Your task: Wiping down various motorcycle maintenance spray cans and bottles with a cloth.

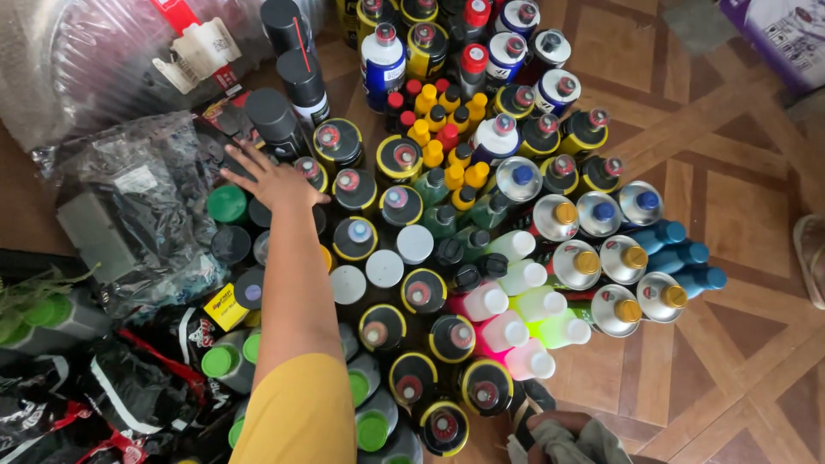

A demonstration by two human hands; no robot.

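The left arm [296, 292] is bare from the wrist up to a short mustard-yellow sleeve [296, 412] of plain cloth. The left hand [271, 179] wears no glove, no ring and no watch.

The left hand [271, 179] lies spread over the caps of black bottles [355, 189] packed upright on the wooden floor [730, 215] — silver cans [599, 214], pink bottles [505, 331] alongside. The right hand [559, 425] grips a grey cloth [574, 445] — low, near the frame's edge.
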